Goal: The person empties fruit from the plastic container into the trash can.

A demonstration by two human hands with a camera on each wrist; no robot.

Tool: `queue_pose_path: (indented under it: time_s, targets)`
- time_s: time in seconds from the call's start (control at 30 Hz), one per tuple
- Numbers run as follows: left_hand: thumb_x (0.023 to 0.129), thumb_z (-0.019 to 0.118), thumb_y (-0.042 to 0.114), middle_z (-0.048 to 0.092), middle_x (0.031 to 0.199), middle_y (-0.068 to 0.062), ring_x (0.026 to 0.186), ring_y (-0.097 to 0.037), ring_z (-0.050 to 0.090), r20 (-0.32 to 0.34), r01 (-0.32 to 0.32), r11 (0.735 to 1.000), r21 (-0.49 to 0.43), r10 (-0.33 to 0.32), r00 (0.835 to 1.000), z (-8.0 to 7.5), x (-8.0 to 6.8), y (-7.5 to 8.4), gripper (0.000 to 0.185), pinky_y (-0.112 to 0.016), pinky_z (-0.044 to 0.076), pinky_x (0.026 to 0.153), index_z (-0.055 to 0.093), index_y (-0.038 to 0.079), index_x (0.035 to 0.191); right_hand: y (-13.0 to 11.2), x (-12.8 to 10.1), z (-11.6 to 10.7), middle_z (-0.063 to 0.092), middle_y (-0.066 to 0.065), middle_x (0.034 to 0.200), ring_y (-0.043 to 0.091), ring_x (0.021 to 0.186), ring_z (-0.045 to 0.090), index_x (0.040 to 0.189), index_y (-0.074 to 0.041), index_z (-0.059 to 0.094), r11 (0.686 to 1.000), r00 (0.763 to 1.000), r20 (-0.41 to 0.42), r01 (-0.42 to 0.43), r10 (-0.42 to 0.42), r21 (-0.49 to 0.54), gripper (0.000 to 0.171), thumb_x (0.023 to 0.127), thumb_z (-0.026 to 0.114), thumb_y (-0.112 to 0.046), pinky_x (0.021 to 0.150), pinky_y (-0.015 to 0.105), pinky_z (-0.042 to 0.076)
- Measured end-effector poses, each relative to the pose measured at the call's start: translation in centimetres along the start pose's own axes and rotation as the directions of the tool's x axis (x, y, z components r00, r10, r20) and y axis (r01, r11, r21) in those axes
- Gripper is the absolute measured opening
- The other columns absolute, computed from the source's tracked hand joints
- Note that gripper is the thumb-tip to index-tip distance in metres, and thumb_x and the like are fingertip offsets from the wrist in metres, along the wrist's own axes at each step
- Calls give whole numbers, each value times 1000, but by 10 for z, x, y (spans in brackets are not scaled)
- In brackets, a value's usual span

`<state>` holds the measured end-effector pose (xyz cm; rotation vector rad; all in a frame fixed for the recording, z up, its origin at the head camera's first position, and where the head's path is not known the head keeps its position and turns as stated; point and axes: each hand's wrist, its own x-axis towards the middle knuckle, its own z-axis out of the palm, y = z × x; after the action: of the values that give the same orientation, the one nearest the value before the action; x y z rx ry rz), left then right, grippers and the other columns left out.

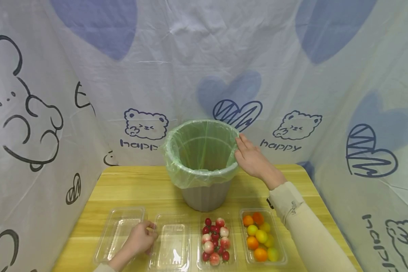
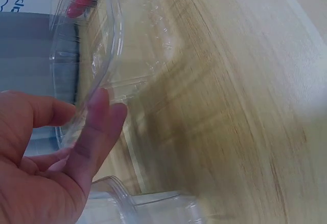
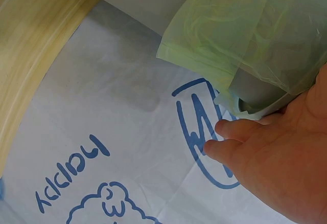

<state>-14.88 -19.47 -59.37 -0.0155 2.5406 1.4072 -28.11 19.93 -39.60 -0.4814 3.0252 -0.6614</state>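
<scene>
Along the near edge of the wooden table (image 1: 129,185), four clear plastic trays are being shown side by side, their long axes running away from the person. The leftmost empty tray (image 1: 120,232) and the second empty tray (image 1: 171,241) are being flanked by the left hand (image 1: 140,240), whose grip is being closed on the rim between them; in the left wrist view the fingers (image 2: 94,132) are being curled round a thin clear edge, though which tray's edge cannot be told. Next, a tray of red and pink fruits (image 1: 214,241) is being seen, and rightmost a tray of orange and yellow-green fruits (image 1: 260,236), about eight of them. Behind the trays, one grey bin (image 1: 206,194) lined with a green bag (image 1: 200,151) is being steadied: the right hand (image 1: 253,158) is being laid with straight fingers against the bin's right rim. So the bin is lying beyond the trays, nearer the right hand.
</scene>
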Motion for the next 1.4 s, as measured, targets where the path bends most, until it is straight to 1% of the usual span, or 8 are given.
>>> queue_pose_path:
  time_s: [0.23,0.43,0.57,0.7,0.83,1.0,1.2,1.4]
  targets:
    - [94,63,2,65,62,-9,42,-15,57,-51,33,993,111,-28,998,2,-5,8,43,-26,54,41,56,-18,131,0,0,0,0,15,178,40,164,9,168,0,14,1000,1000,3,1,-1,-1,67,111,17,-36,134,65,9]
    - [94,64,0,60,58,-4,41,-10,51,-92,-63,964,257,89,992,-11,-5,24,34,-18,42,36,62,-20,121,1,0,1,-1,15,178,40,164,8,168,-1,13,1000,1000,5,0,0,1,68,111,15,-37,133,66,9]
    - [92,67,0,53,52,2,40,-6,41,-111,-130,943,305,171,979,-14,-1,35,18,-13,32,36,72,-11,105,0,0,0,-1,14,178,39,165,7,168,-1,14,1000,1000,7,-1,1,2,68,111,16,-37,134,65,9]
    - [92,68,2,59,55,4,43,-6,48,-39,-184,963,195,195,980,-7,2,44,11,-12,36,38,75,-4,97,0,-1,0,0,15,178,40,165,8,167,0,14,1000,1000,3,2,-1,-5,68,111,16,-37,134,64,10]
    - [93,68,5,71,68,-1,56,-16,66,77,-193,981,14,192,978,8,3,55,17,-18,49,45,73,-7,104,-1,-1,-1,0,16,178,40,164,8,167,0,14,1000,1000,0,2,-2,-7,68,111,16,-37,134,65,10]
    - [91,68,3,75,76,-11,65,-24,71,173,-203,972,-119,222,960,29,4,74,25,-21,55,51,70,-12,111,-1,-1,-1,0,15,178,40,164,8,168,0,14,1000,1000,1,-3,3,1,68,111,17,-37,133,65,10]
    - [93,66,6,76,88,-19,72,-32,75,216,-135,963,-231,186,958,54,11,88,37,-38,67,61,64,-15,123,-1,-2,-2,-2,14,178,38,165,7,168,-1,13,1000,1000,8,-8,8,4,68,111,16,-38,134,65,9]
    - [95,66,8,76,95,-25,71,-28,74,217,-88,970,-228,139,966,71,15,89,44,-43,68,63,60,-18,129,-2,-2,-2,-1,14,178,38,165,6,168,-1,13,1000,1000,6,-6,6,7,67,111,18,-36,133,65,9]
